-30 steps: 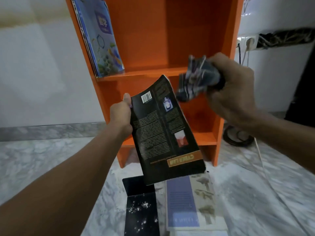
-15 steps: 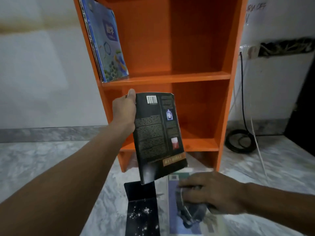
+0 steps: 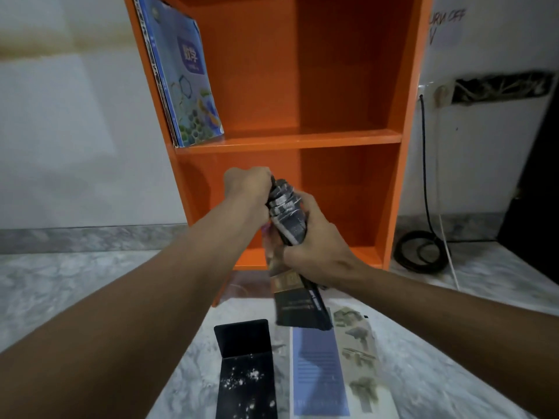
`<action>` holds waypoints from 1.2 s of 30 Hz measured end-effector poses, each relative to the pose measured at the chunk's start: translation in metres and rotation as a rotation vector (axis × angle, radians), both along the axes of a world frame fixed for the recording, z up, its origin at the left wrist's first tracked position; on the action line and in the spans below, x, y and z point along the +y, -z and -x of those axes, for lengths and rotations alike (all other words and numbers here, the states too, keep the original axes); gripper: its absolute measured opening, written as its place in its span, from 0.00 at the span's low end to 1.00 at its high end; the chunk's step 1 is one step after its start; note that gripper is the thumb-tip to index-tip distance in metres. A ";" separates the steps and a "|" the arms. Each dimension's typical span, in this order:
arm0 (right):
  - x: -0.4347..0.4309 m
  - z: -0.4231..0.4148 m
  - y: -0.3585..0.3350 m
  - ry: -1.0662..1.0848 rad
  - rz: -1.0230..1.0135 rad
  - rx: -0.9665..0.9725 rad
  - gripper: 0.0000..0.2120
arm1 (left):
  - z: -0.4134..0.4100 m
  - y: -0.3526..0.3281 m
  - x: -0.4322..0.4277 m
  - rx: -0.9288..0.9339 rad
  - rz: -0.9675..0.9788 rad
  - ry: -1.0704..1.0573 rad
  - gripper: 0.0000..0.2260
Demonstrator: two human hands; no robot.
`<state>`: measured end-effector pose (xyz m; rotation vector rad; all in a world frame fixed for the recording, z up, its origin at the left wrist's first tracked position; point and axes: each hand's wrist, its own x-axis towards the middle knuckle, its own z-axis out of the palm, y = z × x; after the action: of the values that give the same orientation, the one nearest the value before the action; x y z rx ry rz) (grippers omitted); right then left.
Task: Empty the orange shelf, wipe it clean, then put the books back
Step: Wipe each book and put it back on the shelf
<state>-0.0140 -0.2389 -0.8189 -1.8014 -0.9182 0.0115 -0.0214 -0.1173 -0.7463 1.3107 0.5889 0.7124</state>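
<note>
Book (image 3: pixel 299 309), long axis running up toward the shelf (image 3: pixel 287 141) just ahead, is gripped at its top by the left hand (image 3: pixel 246 184) while the right hand (image 3: pixel 317 252) clamps a cloth (image 3: pixel 286 208) against it.

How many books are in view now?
4: blue book leaning in the orange shelf's upper compartment; black paperback, cloth on it, held before the shelf; dark book and blue-and-white book flat on the floor. Thinner ones may hide behind the blue book.

The left hand (image 3: pixel 248 187), right hand (image 3: pixel 317 247) and striped cloth (image 3: pixel 286 213) hide most of the black book (image 3: pixel 299 309); the orange shelf (image 3: pixel 302 140) is cropped above, the blue floor book (image 3: pixel 319 373) below.
</note>
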 end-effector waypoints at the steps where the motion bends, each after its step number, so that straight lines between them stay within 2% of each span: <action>1: -0.002 0.000 -0.001 0.040 -0.013 0.031 0.33 | -0.003 0.003 -0.001 0.010 -0.056 0.022 0.09; 4: -0.012 -0.005 -0.005 0.090 -0.144 0.296 0.22 | -0.008 0.017 -0.002 0.081 -0.299 0.063 0.11; 6: -0.025 -0.011 -0.013 0.075 -0.273 0.478 0.16 | -0.002 0.031 0.011 0.225 -0.456 -0.079 0.15; 7: -0.031 -0.015 -0.015 0.062 -0.325 0.531 0.15 | 0.003 0.041 0.022 0.289 -0.487 -0.161 0.21; 8: -0.036 -0.021 -0.016 0.051 -0.375 0.574 0.14 | 0.007 0.047 0.031 0.278 -0.336 -0.115 0.27; 10: -0.043 -0.029 -0.013 0.027 -0.445 0.611 0.13 | 0.018 0.052 0.039 0.156 0.112 0.265 0.24; 12: -0.048 -0.033 -0.002 0.039 -0.420 0.550 0.11 | 0.019 0.053 0.046 0.081 0.236 0.411 0.19; 14: -0.054 -0.037 0.016 0.106 -0.266 0.467 0.09 | 0.011 0.052 0.048 0.096 0.095 0.394 0.12; 17: -0.069 -0.048 0.029 0.186 0.177 0.303 0.06 | 0.015 0.052 0.038 0.067 -0.082 0.371 0.10; 18: -0.073 -0.057 0.024 0.261 0.217 0.246 0.06 | 0.017 0.054 0.036 0.057 -0.105 0.380 0.10; 20: -0.076 -0.079 0.001 0.432 0.089 0.151 0.07 | 0.019 0.058 0.035 0.030 -0.119 0.390 0.10; 23: -0.062 -0.099 -0.035 0.481 -0.055 -0.059 0.12 | 0.012 0.057 0.031 0.017 -0.085 0.383 0.10; 24: -0.054 -0.098 -0.035 0.466 -0.037 -0.146 0.16 | 0.009 0.055 0.026 0.006 -0.069 0.390 0.10; 27: -0.035 -0.064 0.010 0.331 0.163 -0.337 0.41 | 0.000 0.050 0.019 -0.071 -0.030 0.388 0.09; 28: -0.039 -0.047 0.032 0.234 0.237 -0.424 0.45 | 0.000 0.048 0.022 -0.086 -0.015 0.370 0.09; 29: -0.047 -0.033 0.053 0.100 0.286 -0.548 0.43 | 0.002 0.047 0.026 -0.097 0.009 0.352 0.09; 30: -0.056 -0.026 0.073 -0.036 0.318 -0.661 0.37 | 0.005 0.045 0.032 -0.110 0.039 0.338 0.09; 32: -0.076 -0.017 0.085 -0.152 0.392 -0.689 0.21 | 0.011 0.046 0.048 -0.127 0.055 0.312 0.10; 34: -0.077 -0.020 0.065 -0.058 0.247 -0.507 0.17 | 0.016 0.047 0.058 -0.143 0.045 0.309 0.10; 35: -0.072 -0.026 0.044 0.058 0.117 -0.443 0.20 | 0.015 0.050 0.061 -0.147 0.061 0.321 0.10; 36: -0.062 -0.035 0.020 0.192 0.016 -0.469 0.24 | 0.016 0.052 0.060 -0.149 0.090 0.338 0.11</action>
<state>0.0211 -0.3011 -0.8392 -1.9374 -1.0625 -0.5464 -0.0376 -0.0575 -0.7983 1.2224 0.2667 0.4931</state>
